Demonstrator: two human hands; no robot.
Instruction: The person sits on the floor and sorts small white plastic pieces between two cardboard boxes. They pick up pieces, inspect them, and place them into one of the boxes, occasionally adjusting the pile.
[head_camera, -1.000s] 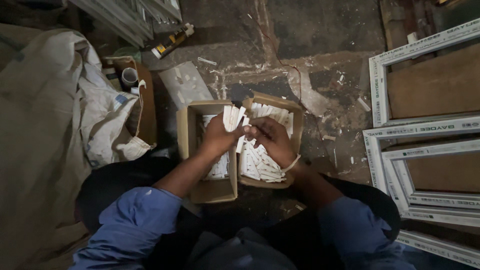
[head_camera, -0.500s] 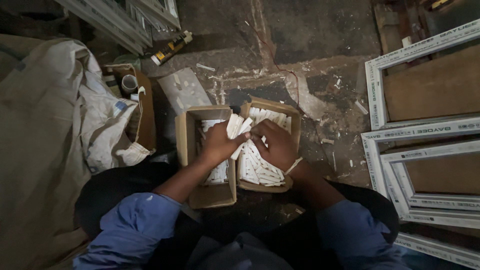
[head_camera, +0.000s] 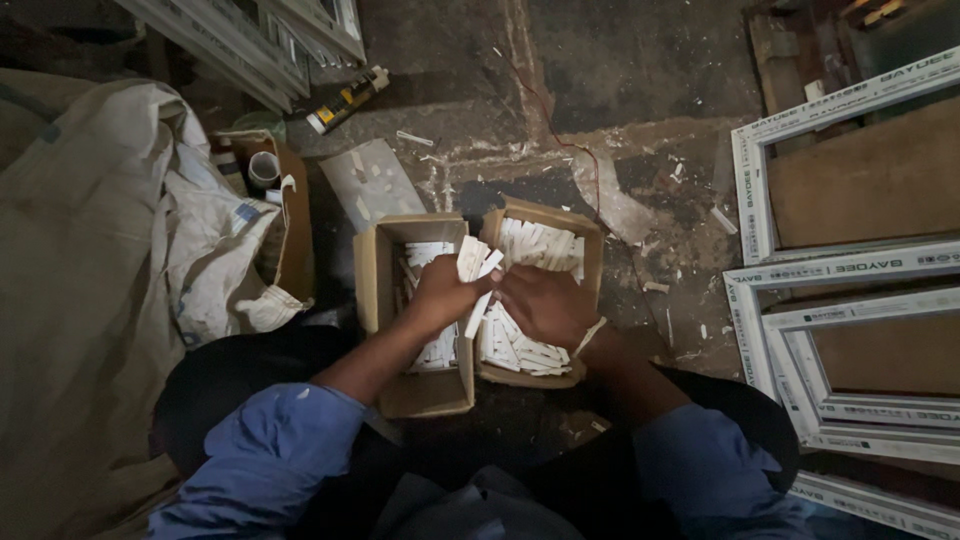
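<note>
Left hand has its fingers curled tight round a small bunch of white strips, short flat plastic-looking bits that fan out upward and to the right of the fist. One strip hangs down out of the grip, angled toward the gap between the two boxes. Right hand is just beside it, palm down, fingers bent and pressed into the pile of strips in the right box; can't tell if it's actually got any pinched or is just resting on them. The two hands nearly touch at the fingertips, right over where the boxes meet.

Left box is plain cardboard, open, with more strips stacked along its far side, mostly hidden by the left hand. Right box is the same kind, butted up against it and turned a bit, packed much fuller.

Both sit on a grimy floor littered with white scraps, between the person's knees. Blue sleeves on both arms. Big beige sack slumped on the left, with a third carton beside it holding a pale tube. A sealant cartridge lies further out. White window frames are stacked on the right.
</note>
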